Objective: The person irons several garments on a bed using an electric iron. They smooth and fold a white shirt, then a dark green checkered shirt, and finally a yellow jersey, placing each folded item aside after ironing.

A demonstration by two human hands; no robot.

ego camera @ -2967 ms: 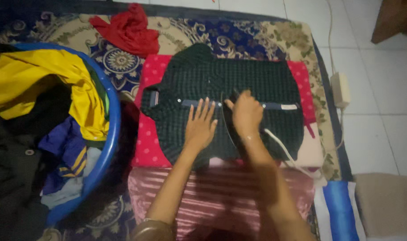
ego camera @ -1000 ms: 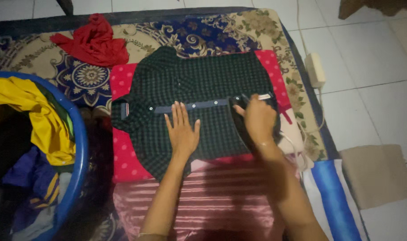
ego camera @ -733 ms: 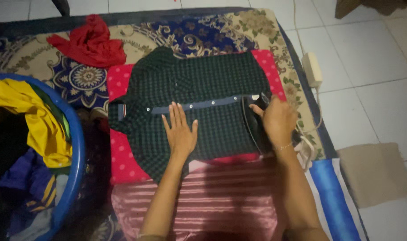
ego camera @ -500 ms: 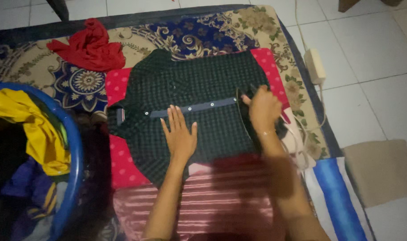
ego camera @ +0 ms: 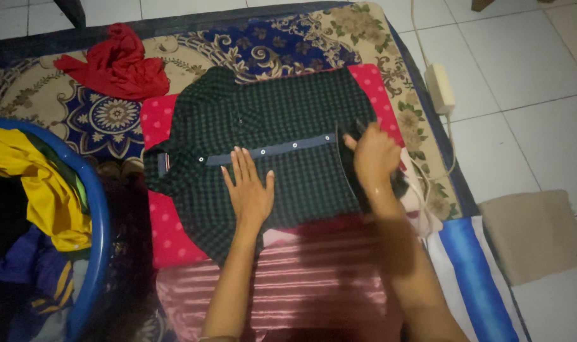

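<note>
Head view: left hand (ego camera: 249, 193) lies flat and released on the checked shirt (ego camera: 269, 120), keeping it smooth, while right hand (ego camera: 376, 158) grasps the iron (ego camera: 351, 174).

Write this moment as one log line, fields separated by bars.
left hand: flat on checked shirt | right hand: grips iron | iron: on shirt

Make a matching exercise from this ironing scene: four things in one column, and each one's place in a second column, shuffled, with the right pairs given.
Things
1. left hand
2. right hand
3. red cloth
4. yellow garment

Places
A. bunched on the patterned rug
B. inside the blue tub
C. flat on the dark checked shirt
D. gripping the iron

Pairs: 1-C, 2-D, 3-A, 4-B
</note>
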